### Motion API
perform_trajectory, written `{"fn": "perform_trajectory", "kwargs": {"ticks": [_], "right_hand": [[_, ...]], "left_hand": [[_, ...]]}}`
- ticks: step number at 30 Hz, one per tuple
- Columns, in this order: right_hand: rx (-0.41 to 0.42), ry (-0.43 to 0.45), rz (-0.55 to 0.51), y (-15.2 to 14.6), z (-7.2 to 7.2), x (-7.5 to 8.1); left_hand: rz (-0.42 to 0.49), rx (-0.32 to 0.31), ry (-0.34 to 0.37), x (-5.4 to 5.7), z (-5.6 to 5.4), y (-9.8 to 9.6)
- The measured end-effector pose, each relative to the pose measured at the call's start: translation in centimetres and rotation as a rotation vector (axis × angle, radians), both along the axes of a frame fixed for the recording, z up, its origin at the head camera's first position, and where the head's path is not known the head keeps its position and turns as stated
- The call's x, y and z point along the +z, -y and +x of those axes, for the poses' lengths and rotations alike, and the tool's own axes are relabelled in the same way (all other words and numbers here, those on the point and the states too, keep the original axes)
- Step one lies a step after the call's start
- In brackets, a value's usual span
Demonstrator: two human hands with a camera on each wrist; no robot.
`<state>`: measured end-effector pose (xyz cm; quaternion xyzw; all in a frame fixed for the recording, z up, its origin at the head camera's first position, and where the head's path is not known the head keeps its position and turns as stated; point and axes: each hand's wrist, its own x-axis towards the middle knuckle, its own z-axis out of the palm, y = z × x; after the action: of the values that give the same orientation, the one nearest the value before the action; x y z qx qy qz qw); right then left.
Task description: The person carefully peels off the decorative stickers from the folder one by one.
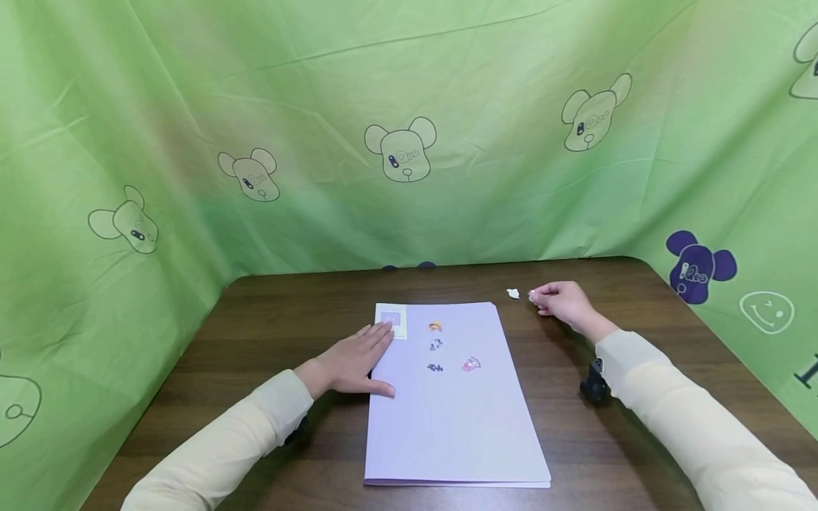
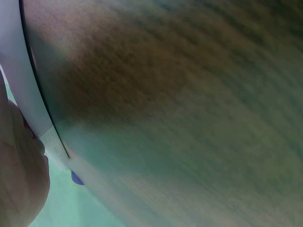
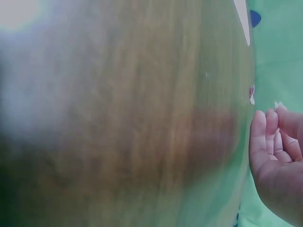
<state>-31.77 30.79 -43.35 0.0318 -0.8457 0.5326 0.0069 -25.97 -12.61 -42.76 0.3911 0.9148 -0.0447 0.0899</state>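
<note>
Your left hand [image 1: 356, 360]: fingers together, thumb spread, on lavender rectangular folder [image 1: 454, 433] | your right hand [image 1: 565, 302]: pinching small white scrap [image 1: 531, 296]

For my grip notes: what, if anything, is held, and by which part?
The right hand pinches a small whitish piece by one edge; the left hand holds nothing.
</note>
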Motion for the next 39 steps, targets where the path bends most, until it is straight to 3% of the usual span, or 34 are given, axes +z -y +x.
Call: {"fn": "perform_trajectory", "kwargs": {"ticks": [17,29,39], "right_hand": [[-0.003,0.011,0.021,-1.3,-2.5,-0.3],[-0.06,-0.079,0.318,-0.8,-2.7,0.0],[-0.059,-0.121,0.428,-0.7,-3.0,-0.4]], "left_hand": [[0.02,-0.006,-0.003,-0.1,-0.1,0.2],[0.017,0.0,0.001,0.0,-0.1,0.2],[0.026,-0.006,0.001,-0.3,-0.2,0.3]]}}
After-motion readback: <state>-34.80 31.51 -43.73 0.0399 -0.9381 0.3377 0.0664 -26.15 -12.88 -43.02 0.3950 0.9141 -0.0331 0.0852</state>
